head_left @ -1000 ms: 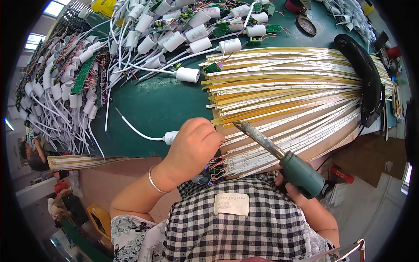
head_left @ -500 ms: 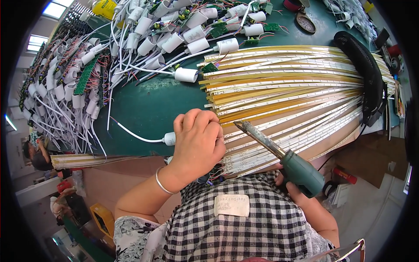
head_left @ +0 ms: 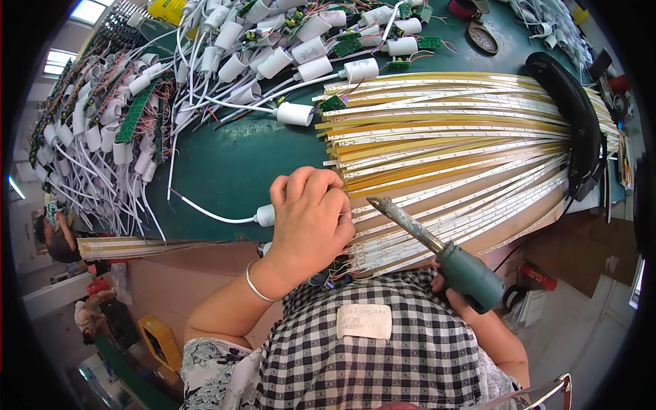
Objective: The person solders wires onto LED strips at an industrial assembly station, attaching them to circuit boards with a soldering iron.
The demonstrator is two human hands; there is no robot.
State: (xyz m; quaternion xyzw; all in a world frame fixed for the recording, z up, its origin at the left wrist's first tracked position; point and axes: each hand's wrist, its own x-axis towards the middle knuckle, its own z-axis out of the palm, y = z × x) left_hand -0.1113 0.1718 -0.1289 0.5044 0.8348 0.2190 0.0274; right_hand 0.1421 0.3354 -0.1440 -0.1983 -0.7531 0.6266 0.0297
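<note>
My left hand (head_left: 309, 222) is closed, its fingers curled down near the ends of the LED strips (head_left: 437, 140); what lies between the fingertips is hidden. Beside its outer edge lies a white plastic cap (head_left: 264, 216) with a white cable, partly covered by the hand. Under my wrist, small parts with thin red wires (head_left: 328, 280) show against the apron. My right hand (head_left: 454, 294) grips a soldering iron (head_left: 471, 277) by its green handle. The iron's dirty metal tip points up and left, above the strips, a little right of my left hand.
White caps with cables and green circuit boards (head_left: 311, 58) are heaped at the back, with another pile (head_left: 102, 137) at left. A black padded bundle (head_left: 567, 116) lies across the strips. A round tin (head_left: 482, 37) stands at the back right of the green table (head_left: 239, 160).
The soldering iron has shifted very slightly down and left. My left hand keeps nearly the same pose, and the whole view has moved a little.
</note>
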